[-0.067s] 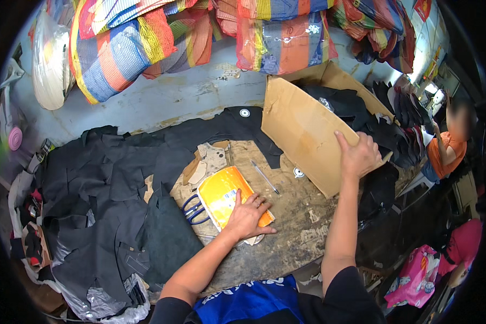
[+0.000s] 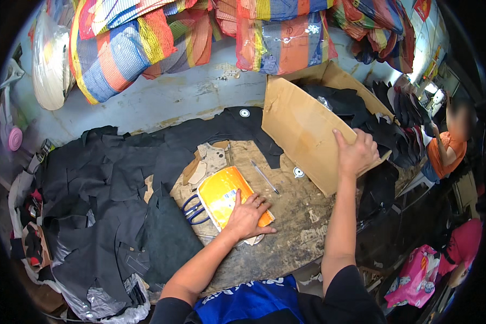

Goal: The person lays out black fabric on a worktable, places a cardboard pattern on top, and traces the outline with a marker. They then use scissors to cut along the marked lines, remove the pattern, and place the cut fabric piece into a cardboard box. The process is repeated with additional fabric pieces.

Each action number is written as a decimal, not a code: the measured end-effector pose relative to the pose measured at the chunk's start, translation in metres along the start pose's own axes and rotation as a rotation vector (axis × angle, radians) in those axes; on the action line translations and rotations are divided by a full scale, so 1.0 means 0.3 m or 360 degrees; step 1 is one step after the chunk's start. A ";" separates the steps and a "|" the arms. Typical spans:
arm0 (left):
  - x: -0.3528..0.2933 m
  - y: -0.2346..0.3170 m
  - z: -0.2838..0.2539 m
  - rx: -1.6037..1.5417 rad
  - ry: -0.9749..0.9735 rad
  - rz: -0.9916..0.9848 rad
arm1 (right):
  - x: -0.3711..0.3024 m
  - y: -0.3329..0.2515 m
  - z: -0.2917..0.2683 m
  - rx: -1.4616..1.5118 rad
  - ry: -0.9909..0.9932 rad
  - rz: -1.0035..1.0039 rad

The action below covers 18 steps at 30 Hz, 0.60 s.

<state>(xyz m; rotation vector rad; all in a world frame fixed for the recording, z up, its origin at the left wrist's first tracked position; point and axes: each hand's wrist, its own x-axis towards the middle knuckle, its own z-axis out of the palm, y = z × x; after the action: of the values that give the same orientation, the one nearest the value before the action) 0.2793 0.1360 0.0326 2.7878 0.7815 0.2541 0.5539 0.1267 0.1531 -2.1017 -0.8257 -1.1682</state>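
Note:
My left hand [image 2: 247, 217] lies with its fingers spread on a yellow-orange packet [image 2: 220, 191], which rests on the worn wooden table [image 2: 302, 221]. At the right, my right hand [image 2: 357, 154] grips the near wall of an open cardboard box [image 2: 302, 129], thumb on the wall's outer face and fingers over its edge. Black material [image 2: 340, 105] shows inside the box. Scissors with blue handles [image 2: 195, 210] lie just left of the packet, their blades hidden. A pen [image 2: 265, 177] sits between the packet and the box.
Black sheet pieces [image 2: 92, 200] cover the table's left side. Patterned offcuts [image 2: 213, 157] lie beyond the packet. Striped mesh bundles [image 2: 286, 43] hang over the far edge. A person in orange [image 2: 448, 151] sits at the far right, near a pink bag [image 2: 414, 278].
My right hand has shifted very slightly left at the box's edge. My left hand and the packet stay where they were.

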 end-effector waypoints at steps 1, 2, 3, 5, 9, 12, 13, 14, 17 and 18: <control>-0.002 0.002 0.001 -0.0017 0.0014 -0.0004 | -0.013 -0.028 0.001 -0.0063 0.0017 -0.0101; -0.003 0.004 0.002 -0.0009 0.0014 -0.0012 | -0.034 -0.063 0.004 -0.0128 0.0035 -0.0198; -0.001 0.004 0.002 0.0018 0.0040 -0.0012 | -0.052 -0.098 0.007 -0.0196 0.0056 -0.0292; -0.001 0.004 0.003 0.0011 0.0038 -0.0013 | -0.091 -0.190 0.033 0.0005 -0.0211 -0.0500; 0.013 -0.012 0.001 0.0080 0.0095 0.0005 | -0.035 -0.287 0.157 -0.0062 -0.0500 -0.0537; 0.016 -0.019 0.006 0.0002 0.0108 0.0016 | 0.023 -0.266 0.245 -0.0077 -0.0561 -0.0462; 0.016 -0.021 0.008 -0.0007 0.0073 0.0008 | 0.031 -0.263 0.272 -0.0087 -0.0542 -0.0438; 0.018 -0.022 0.009 -0.0027 0.0103 0.0027 | 0.046 -0.261 0.302 -0.0118 -0.0537 -0.0416; 0.013 -0.026 0.006 -0.0014 0.0126 0.0045 | 0.076 -0.262 0.377 -0.0183 -0.0524 -0.0366; 0.011 -0.027 0.005 -0.0027 0.0116 0.0045 | 0.094 -0.249 0.398 -0.0213 -0.0515 -0.0367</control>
<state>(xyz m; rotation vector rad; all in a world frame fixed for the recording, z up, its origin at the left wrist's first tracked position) 0.2785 0.1443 0.0294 2.7888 0.7533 0.3675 0.5709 0.2688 0.1396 -2.3952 -1.1930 -1.0337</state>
